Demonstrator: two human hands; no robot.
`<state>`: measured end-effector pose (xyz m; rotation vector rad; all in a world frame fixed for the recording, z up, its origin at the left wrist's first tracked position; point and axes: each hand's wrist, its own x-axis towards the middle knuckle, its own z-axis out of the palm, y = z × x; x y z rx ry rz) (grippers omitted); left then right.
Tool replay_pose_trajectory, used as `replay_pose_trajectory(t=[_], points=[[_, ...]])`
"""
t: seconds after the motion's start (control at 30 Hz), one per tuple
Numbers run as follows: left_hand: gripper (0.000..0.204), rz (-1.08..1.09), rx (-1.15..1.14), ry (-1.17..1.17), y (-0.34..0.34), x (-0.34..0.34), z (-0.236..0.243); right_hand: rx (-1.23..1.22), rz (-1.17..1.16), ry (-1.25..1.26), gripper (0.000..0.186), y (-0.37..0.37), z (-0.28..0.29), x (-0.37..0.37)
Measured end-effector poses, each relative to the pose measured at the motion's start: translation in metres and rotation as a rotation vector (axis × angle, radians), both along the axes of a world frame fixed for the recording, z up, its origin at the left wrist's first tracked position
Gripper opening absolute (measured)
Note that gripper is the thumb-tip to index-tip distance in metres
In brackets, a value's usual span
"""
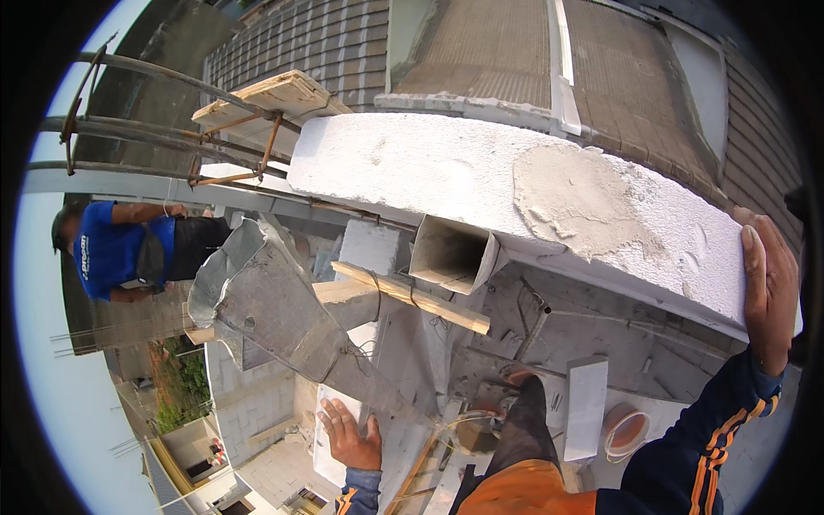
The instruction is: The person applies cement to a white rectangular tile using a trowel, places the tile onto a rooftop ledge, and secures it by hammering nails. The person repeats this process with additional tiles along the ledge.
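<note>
My left hand point(350, 436) lies with fingers spread on a pale block point(330, 466), low and left of the middle. Out to the right, my right hand point(766, 283) is laid with its fingers stretched along the end of a long white aerated-concrete block course point(403, 163); its fingertips reach the top edge. A rough patch of grey mortar point(588, 199) is spread over the right half of that course. Beyond my left hand stands a dented sheet-metal chute point(270, 300), wide at its upper end and narrowing toward me.
A square hollow duct point(453, 256) and a wire-tied wooden strip point(421, 300) sit below the course. Rebar point(163, 77) juts out at upper left, near a person in a blue shirt point(120, 246). An orange bucket point(627, 432) and a white block point(586, 408) lie lower down.
</note>
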<state>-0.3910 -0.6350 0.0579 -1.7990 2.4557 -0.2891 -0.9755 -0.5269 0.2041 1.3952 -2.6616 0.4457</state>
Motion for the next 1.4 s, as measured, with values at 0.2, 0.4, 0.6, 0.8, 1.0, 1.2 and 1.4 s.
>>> replay_pose_trajectory(t=[0.2,0.4,0.6,0.8,1.0,1.2,1.4], points=[[0.070,0.038,0.016,0.018,0.003,0.005,-0.004,0.133,-0.049,0.216,0.046,0.023,-0.012,-0.016],[0.051,0.043,0.012,0.064,0.004,0.006,-0.005,0.178,-0.025,0.142,0.045,0.026,-0.010,-0.016],[0.046,0.045,-0.019,0.118,0.002,-0.005,0.000,0.163,-0.003,0.084,0.040,0.024,-0.004,-0.012],[0.047,-0.035,-0.041,0.097,0.004,-0.009,0.002,0.218,-0.014,0.050,0.040,0.026,0.001,-0.009],[0.063,0.192,0.108,0.186,0.014,0.017,-0.017,0.136,-0.060,-0.085,0.037,0.015,0.002,-0.007],[0.082,0.170,0.055,0.111,0.012,0.006,-0.014,0.028,-0.034,-0.133,0.038,0.009,0.002,-0.009],[0.075,0.180,0.021,0.140,0.002,-0.009,0.000,0.206,0.051,0.419,0.031,0.065,-0.039,-0.056]])
